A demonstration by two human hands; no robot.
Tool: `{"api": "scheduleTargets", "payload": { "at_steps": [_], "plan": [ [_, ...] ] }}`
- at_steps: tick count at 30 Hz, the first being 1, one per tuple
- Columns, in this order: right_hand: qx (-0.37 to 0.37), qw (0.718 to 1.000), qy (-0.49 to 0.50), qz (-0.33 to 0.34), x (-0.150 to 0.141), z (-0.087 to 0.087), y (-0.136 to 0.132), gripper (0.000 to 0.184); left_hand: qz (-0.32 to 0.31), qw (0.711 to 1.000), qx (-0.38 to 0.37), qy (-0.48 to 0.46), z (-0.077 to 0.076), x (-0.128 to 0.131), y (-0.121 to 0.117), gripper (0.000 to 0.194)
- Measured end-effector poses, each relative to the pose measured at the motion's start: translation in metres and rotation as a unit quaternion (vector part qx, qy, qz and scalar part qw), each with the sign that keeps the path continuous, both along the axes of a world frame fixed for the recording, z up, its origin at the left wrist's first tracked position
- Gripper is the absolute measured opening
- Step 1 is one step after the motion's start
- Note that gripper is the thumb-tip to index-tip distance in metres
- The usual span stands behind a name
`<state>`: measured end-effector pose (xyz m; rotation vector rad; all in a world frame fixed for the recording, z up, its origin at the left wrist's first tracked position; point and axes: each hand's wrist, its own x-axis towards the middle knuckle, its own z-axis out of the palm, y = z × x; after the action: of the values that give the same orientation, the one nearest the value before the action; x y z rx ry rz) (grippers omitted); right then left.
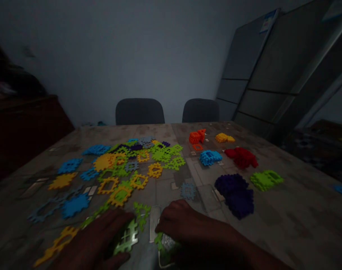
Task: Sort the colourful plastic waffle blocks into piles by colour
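No lettering, brand or number can be read. A blue-and-white label (268,21) stands between one and two o'clock, near the top of a tall grey panel (241,56), its print too small and blurred to make out; at two o'clock, by the upper edge of the view, a paler label (333,9) on the nearer grey panel (289,56) is equally illegible.
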<state>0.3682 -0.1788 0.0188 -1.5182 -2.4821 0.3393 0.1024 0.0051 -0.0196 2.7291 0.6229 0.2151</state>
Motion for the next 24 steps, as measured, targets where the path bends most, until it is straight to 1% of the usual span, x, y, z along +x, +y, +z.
{"api": "scheduleTargets", "payload": {
  "at_steps": [2, 4, 5, 6, 8, 10, 12, 15, 17, 19, 21, 23, 24],
  "plan": [
    [-0.010, 1.000, 0.020, -0.012, 0.000, -0.003, 0.000, 0.043, -0.007, 0.999, -0.033, 0.023, 0.022, 0.005, -0.004, 0.059],
    [-0.016, 0.999, 0.037, -0.018, 0.002, -0.011, 0.002, 0.045, -0.012, 0.997, -0.079, 0.009, 0.042, 0.008, 0.001, 0.044],
    [-0.016, 0.999, 0.040, -0.020, 0.003, -0.017, 0.004, 0.049, 0.002, 0.996, -0.092, -0.012, 0.050, 0.009, 0.008, 0.034],
    [-0.014, 0.999, 0.039, -0.023, 0.003, -0.023, 0.006, 0.052, 0.018, 0.995, -0.096, -0.029, 0.056, 0.008, 0.017, 0.030],
    [0.000, 0.999, 0.032, -0.027, 0.004, -0.037, 0.010, 0.055, 0.066, 0.993, -0.072, -0.072, 0.063, 0.002, 0.040, 0.032],
    [0.020, 0.999, 0.028, -0.029, 0.003, -0.046, 0.011, 0.054, 0.101, 0.990, -0.053, -0.084, 0.064, -0.006, 0.061, 0.035],
    [0.045, 0.998, 0.033, -0.033, 0.002, -0.049, 0.011, 0.049, 0.124, 0.988, -0.042, -0.078, 0.062, -0.014, 0.077, 0.037],
    [0.069, 0.996, 0.045, -0.042, 0.001, -0.048, 0.008, 0.045, 0.131, 0.988, -0.036, -0.069, 0.057, -0.019, 0.086, 0.034],
    [0.083, 0.995, 0.045, -0.041, 0.003, -0.053, 0.008, 0.045, 0.120, 0.990, -0.037, -0.066, 0.053, -0.019, 0.087, 0.031],
    [0.106, 0.993, 0.038, -0.035, 0.007, -0.065, 0.011, 0.040, 0.111, 0.991, -0.035, -0.065, 0.050, -0.018, 0.087, 0.029],
    [0.130, 0.991, 0.031, -0.015, 0.012, -0.081, 0.016, 0.033, 0.104, 0.992, -0.033, -0.065, 0.048, -0.016, 0.087, 0.029],
    [0.132, 0.991, 0.031, 0.005, 0.016, -0.097, 0.020, 0.028, 0.091, 0.993, -0.031, -0.063, 0.049, -0.013, 0.085, 0.030],
    [0.125, 0.992, 0.035, 0.005, 0.017, -0.102, 0.022, 0.027, 0.078, 0.995, -0.031, -0.061, 0.049, -0.010, 0.083, 0.030]
  ]
}}
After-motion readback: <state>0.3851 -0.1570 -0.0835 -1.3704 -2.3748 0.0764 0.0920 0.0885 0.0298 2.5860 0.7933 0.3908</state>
